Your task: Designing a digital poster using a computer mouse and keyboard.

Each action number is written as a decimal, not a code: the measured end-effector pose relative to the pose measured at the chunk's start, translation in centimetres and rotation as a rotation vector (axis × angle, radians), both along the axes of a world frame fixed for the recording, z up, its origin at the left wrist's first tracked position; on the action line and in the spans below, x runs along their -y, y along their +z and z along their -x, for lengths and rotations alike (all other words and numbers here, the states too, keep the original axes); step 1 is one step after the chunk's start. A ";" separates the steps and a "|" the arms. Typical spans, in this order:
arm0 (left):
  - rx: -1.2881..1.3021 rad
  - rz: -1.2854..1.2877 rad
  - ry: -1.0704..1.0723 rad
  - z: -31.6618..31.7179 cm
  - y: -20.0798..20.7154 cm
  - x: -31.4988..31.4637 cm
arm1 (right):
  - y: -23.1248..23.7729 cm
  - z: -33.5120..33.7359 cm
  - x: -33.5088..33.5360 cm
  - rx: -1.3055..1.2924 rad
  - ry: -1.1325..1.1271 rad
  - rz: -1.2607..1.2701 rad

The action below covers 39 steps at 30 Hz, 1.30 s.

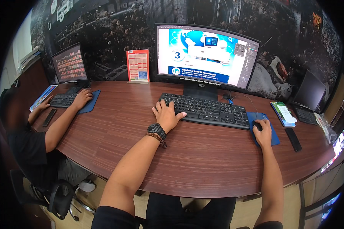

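A: Left hand (166, 116), loosely spread, grasping nothing, rests on the keyboard (210, 110); right hand (263, 133) curls around the mouse (258, 126) on a blue pad (274, 136).
B: The risk?
A: Stray typing, should the left hand slip.

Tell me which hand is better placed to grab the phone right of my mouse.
Probably the right hand: on the mouse, nearer the phone; the left hand is on the keyboard.

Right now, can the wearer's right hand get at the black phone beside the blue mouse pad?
Likely yes, once the right hand leaves the mouse: only bare tabletop shows between the blue mouse pad and the black phone.
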<state>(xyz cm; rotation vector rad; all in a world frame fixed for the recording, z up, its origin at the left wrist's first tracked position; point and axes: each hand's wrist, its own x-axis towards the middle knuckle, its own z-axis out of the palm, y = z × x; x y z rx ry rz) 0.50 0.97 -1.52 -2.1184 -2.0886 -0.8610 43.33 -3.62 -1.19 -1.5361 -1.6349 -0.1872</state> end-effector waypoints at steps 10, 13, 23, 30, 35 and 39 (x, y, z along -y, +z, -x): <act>0.010 -0.009 0.001 0.1 -0.1 -0.1 | 0.2 0.3 0.2 -0.009 -0.056 0.006; 0.014 -0.007 0.005 0.0 0.1 0.1 | 0.1 0.3 0.2 -0.003 -0.074 -0.011; 0.017 0.029 -0.011 0.1 0.4 0.3 | 0.4 0.7 0.4 -0.032 -0.106 0.010; 0.019 0.028 -0.015 0.1 0.5 0.3 | 0.1 0.3 0.2 -0.026 -0.100 0.004; 0.019 0.017 -0.015 0.1 0.4 0.2 | 0.1 0.3 0.2 -0.038 -0.099 0.013; 0.019 0.026 -0.015 0.1 0.4 0.3 | 0.0 0.2 0.1 -0.027 -0.102 0.017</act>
